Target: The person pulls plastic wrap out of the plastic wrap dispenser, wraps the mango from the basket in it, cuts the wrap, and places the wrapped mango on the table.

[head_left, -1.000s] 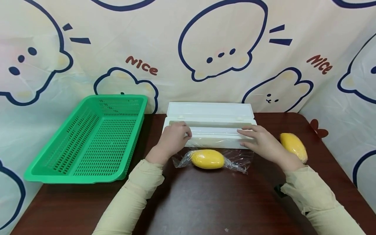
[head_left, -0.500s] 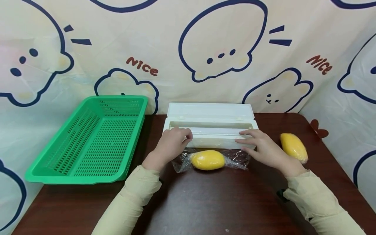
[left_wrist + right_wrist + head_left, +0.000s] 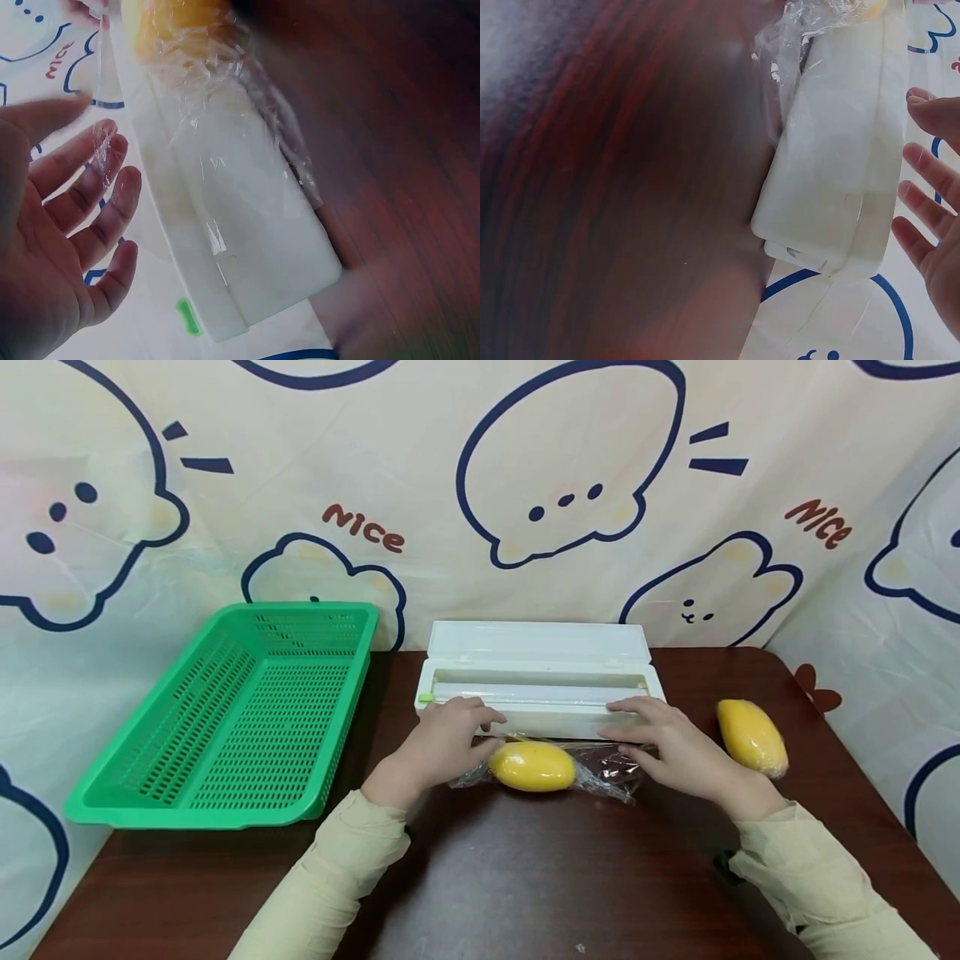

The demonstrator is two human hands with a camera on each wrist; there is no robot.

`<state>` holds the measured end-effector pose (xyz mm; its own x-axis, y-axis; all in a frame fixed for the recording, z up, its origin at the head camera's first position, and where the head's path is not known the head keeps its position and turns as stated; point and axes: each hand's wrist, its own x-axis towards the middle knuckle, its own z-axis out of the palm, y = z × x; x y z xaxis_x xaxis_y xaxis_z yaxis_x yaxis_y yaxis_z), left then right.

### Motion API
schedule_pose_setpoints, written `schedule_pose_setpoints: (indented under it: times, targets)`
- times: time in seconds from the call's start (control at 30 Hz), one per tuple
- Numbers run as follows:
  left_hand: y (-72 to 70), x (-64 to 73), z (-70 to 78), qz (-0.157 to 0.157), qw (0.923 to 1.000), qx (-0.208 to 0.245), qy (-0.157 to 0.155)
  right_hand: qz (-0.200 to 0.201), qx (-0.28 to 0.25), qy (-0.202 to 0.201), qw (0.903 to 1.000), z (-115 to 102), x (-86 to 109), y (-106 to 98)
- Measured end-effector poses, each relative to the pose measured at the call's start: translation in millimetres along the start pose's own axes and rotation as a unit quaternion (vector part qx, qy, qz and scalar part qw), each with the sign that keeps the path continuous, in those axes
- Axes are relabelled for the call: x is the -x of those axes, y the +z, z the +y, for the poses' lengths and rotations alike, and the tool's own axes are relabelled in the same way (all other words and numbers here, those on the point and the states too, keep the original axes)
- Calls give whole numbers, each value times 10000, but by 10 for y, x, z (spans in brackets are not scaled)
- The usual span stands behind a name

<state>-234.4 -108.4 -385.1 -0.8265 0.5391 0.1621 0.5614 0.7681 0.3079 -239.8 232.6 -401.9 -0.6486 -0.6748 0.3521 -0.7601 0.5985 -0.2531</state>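
A white cling film dispenser [image 3: 540, 724] stands at the back of the table with its lid up and a film roll [image 3: 536, 692] inside. In front of it lies a yellow mango-shaped fruit [image 3: 534, 767] in clear cling film [image 3: 611, 772], ends spread to both sides. My left hand [image 3: 442, 739] is over the dispenser's front left, thumb and fingers apart. In the left wrist view a wisp of film [image 3: 105, 154] shows at its fingertips. My right hand [image 3: 671, 747] has its fingers extended at the dispenser's front right edge. The fruit partly hides the film behind it.
A green perforated basket [image 3: 333, 785] stands at the left. Another film-wrapped yellow fruit [image 3: 752, 737] lies at the right, beyond my right hand. A green slider [image 3: 426, 698] sits at the dispenser's left end. A patterned curtain [image 3: 555, 585] hangs behind the table.
My left hand has gone from fingertips together to thumb and fingers apart, lowering slightly toward the fruit and uncovering the green slider. My right hand has shifted slightly down and right.
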Motion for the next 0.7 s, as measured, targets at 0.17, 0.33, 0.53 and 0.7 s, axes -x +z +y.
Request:
schedule_pose_setpoints:
  times: [0.17,0.33,0.53,0.7]
  targets:
    - [28,31,37,-264,9996,-126,26,-232,3,5,9997,-17,42,16]
    - [93,48,53,-425,9987,-215,161,-547,146,-222,9981,-40,80,46]
    - [156,60,45,-435,9977,-362,364,-420,291,-804,9955,-54,109,103]
    - [188,69,21,-399,9965,-322,660,-563,340,-918,9936,-69,143,169]
